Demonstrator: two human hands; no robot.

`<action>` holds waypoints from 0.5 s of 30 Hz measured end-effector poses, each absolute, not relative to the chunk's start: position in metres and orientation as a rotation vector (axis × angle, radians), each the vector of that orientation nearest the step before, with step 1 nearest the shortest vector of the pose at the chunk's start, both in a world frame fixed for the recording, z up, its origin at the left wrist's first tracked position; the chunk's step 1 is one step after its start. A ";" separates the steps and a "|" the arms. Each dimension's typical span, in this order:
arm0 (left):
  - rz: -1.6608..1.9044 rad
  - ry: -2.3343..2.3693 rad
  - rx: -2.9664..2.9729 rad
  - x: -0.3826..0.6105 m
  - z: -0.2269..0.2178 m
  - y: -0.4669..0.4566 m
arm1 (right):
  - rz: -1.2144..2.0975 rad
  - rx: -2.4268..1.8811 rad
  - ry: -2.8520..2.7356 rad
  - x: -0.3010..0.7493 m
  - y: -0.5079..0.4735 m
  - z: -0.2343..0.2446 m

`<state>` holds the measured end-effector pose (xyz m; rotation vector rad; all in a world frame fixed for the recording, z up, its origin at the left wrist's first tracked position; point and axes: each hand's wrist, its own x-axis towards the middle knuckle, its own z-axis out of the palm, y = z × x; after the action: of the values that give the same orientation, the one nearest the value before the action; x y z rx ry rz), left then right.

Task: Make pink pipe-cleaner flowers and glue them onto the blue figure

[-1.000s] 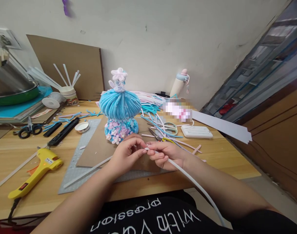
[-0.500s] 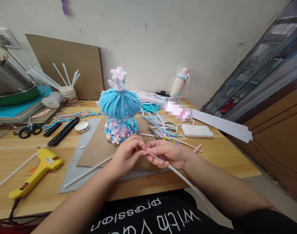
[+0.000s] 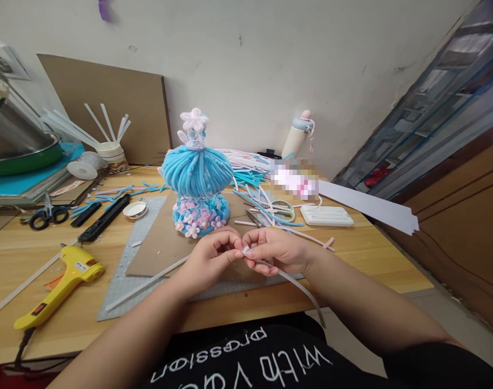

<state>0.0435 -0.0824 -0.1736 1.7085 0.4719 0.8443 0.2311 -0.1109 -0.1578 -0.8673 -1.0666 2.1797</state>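
The tip of a white strip [image 3: 298,284] is held over the card [image 3: 155,246], at the front of the bench [image 3: 376,265], where it is pinched by the fingertips of both the left hand [image 3: 216,253] and the right hand [image 3: 277,249]; neither grip is released. A small fold seems to be formed at the tip, so only a beginning is judged to be made: the long tail is left loose and uncurled. The blue ornament [image 3: 197,173] is already covered with flowers [image 3: 193,231], while the glue gun [image 3: 60,283] is left lying aside.
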 end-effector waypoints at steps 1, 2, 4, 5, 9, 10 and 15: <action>0.837 0.461 1.658 0.044 -0.175 -0.082 | 2.159 -0.877 -1.098 0.231 -0.111 -0.157; 0.829 0.450 1.612 0.044 -0.176 -0.082 | 2.131 -0.891 -1.127 0.231 -0.111 -0.156; 0.814 0.430 1.536 0.044 -0.177 -0.082 | 2.061 -0.925 -1.183 0.230 -0.111 -0.154; 0.805 0.427 1.508 0.045 -0.177 -0.082 | 2.014 -0.941 -1.213 0.229 -0.111 -0.153; 0.760 0.471 1.424 0.045 -0.178 -0.082 | 1.752 -1.039 -1.379 0.224 -0.111 -0.154; 0.749 0.482 1.399 0.046 -0.179 -0.082 | 1.684 -1.065 -1.428 0.224 -0.111 -0.154; 0.664 0.516 1.262 0.046 -0.187 -0.083 | 1.078 -1.027 -1.863 0.227 -0.110 -0.160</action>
<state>0.0459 -0.0830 -0.1872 1.2623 0.5156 0.6640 0.2272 -0.1104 -0.1597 -1.0269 -1.8634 1.0784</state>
